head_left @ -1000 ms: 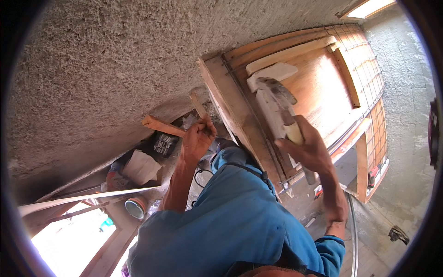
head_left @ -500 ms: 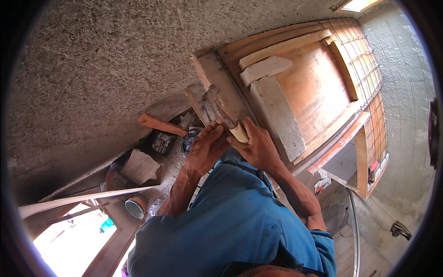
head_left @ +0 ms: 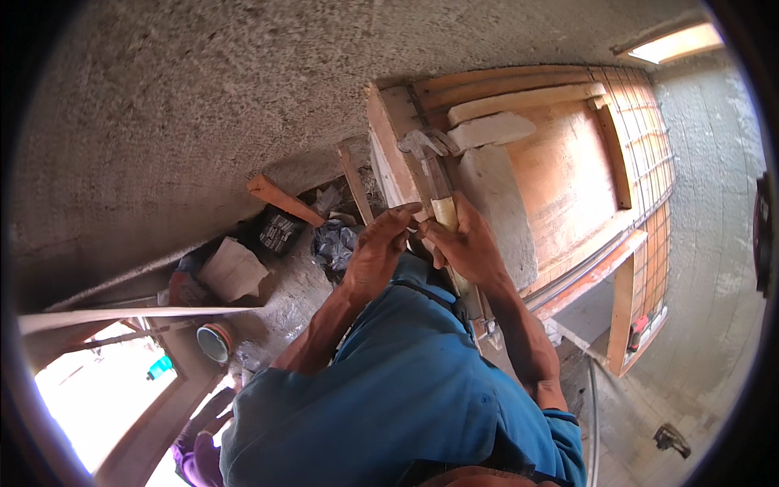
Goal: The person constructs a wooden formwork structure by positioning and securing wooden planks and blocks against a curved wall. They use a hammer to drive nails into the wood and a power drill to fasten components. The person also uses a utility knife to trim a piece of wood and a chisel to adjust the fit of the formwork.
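Observation:
My right hand (head_left: 472, 247) is wrapped round a claw hammer (head_left: 439, 180) by its pale yellow grip. The hammer's metal head points away from me, over the near-left edge of the wooden formwork (head_left: 560, 154). My left hand (head_left: 377, 253) is closed in a pinch, its fingertips meeting those of my right hand beside the grip. Whatever small thing lies between these fingertips is too small to make out. Close to the hammer, on the formwork, lie a long whitish slab piece (head_left: 497, 203) and a shorter one (head_left: 492, 129).
A rough plastered wall (head_left: 203, 105) rises ahead and left. Wire mesh (head_left: 641, 114) covers the formwork's far right. On the floor at left are a wood offcut (head_left: 284, 200), a black bag (head_left: 280, 233) and a bucket (head_left: 214, 343). Someone in purple (head_left: 201, 461) shows at lower left.
My view has shifted, and the formwork sits farther right in it. The hammer head is now over the formwork's edge, and my hands have drawn together at the fingertips.

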A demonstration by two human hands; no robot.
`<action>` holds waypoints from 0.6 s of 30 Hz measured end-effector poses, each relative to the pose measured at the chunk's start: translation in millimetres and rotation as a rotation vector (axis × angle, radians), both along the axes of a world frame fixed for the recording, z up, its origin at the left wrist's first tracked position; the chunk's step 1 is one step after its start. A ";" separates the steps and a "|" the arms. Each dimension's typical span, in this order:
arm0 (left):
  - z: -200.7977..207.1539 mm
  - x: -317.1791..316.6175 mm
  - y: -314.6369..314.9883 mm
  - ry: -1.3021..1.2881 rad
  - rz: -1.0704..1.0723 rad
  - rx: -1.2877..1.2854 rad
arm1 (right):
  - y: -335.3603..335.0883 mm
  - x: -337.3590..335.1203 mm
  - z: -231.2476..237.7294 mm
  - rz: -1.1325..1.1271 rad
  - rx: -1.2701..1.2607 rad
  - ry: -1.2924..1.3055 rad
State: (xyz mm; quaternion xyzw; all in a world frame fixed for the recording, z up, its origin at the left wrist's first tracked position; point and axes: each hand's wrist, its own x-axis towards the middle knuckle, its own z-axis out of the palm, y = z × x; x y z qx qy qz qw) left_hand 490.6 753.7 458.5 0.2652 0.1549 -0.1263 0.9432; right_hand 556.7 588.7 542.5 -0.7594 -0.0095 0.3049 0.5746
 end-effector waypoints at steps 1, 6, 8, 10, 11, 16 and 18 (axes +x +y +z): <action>2.2 3.3 -5.9 0.016 0.036 0.077 | 2.7 2.9 1.6 0.040 -0.022 0.008; -41.6 16.6 1.3 -0.054 0.333 0.327 | 7.9 21.7 2.7 0.062 -0.025 -0.110; -79.6 39.2 22.9 0.053 0.482 0.447 | 5.2 33.8 21.5 0.046 0.015 0.001; -103.8 76.6 39.2 0.228 0.660 0.441 | 5.4 54.0 47.2 0.141 -0.095 -0.047; -110.1 96.9 34.7 0.265 0.743 0.450 | 2.8 62.7 63.0 0.171 -0.162 -0.074; -138.2 163.0 11.5 0.218 0.864 0.412 | -7.7 96.4 123.7 0.391 -0.359 -0.327; -131.7 173.6 1.6 0.213 0.902 0.439 | -10.5 98.6 130.4 0.400 -0.389 -0.398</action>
